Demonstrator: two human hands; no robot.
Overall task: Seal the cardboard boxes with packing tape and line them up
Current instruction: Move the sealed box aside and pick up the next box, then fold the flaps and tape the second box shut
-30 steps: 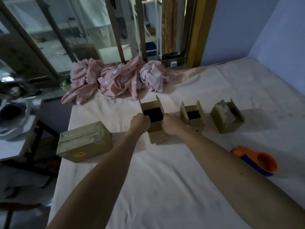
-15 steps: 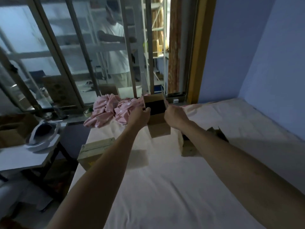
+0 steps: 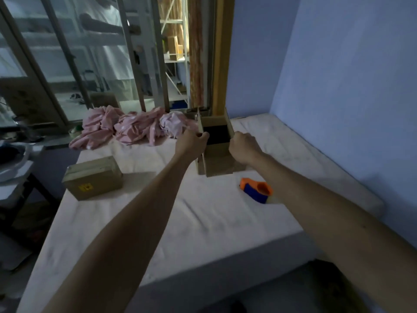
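Both my hands hold a small open cardboard box (image 3: 218, 157) with raised flaps and a dark inside, up in front of me over the mattress. My left hand (image 3: 191, 143) grips its left side, my right hand (image 3: 244, 147) grips its right side. A closed cardboard box (image 3: 93, 177) with a yellow label lies on the mattress to the left. An orange and blue tape dispenser (image 3: 256, 190) lies on the sheet just below the held box. The other small boxes are hidden behind the held one.
The white mattress (image 3: 203, 222) ends at a near edge by my forearms. A pink crumpled cloth (image 3: 126, 128) lies at its far left side below a barred window. Blue walls stand right. A person in white is beyond the glass.
The box has stayed in both hands while my view dropped and swung. The tape dispenser has come back into sight below the box.
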